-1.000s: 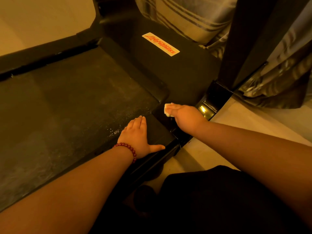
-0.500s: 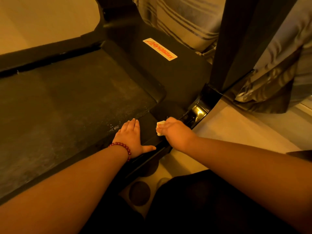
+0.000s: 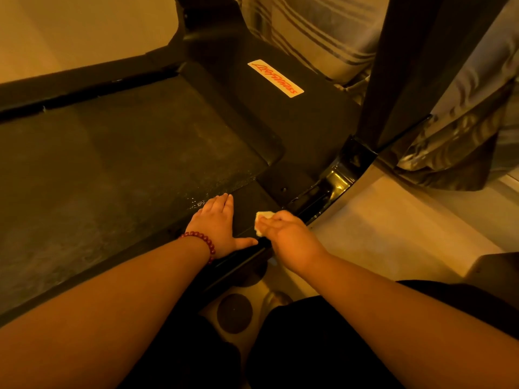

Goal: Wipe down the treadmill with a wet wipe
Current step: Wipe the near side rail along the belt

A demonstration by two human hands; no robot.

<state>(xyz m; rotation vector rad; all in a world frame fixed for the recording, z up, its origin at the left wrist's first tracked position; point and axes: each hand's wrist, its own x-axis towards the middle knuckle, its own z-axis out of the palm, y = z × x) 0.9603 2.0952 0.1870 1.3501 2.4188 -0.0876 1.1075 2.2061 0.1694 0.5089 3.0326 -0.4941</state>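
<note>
Head view: a black treadmill (image 3: 295, 130) with a dusty dark running belt (image 3: 112, 169) fills most of the frame, and its flat black near side rail (image 3: 248, 206) serves as the landmark here. The left hand (image 3: 217, 224) lies palm down on that rail, fingers straight and together with their tips at the belt's edge and the thumb spread out along the rail's outer edge; it holds nothing. A bracelet of dark red round beads (image 3: 200, 240) circles the left wrist, just short of the rail. The right hand (image 3: 289, 237) is at the rail's outer edge, just beside the left thumb, its fingers curled round a small crumpled white wet wipe (image 3: 262, 217). The wipe pokes out past the fingertips and rests on the rail's surface, between the two hands. Beyond the rail, on the motor cover, sits a white rectangular label with red lettering (image 3: 275, 78). A black upright post (image 3: 415, 66) rises from the rail's far end, with striped grey curtain fabric (image 3: 309, 26) behind it. Pale floor (image 3: 379, 228) lies outside the rail, and a dark round disc (image 3: 234, 313) shows on the floor just below it.
</note>
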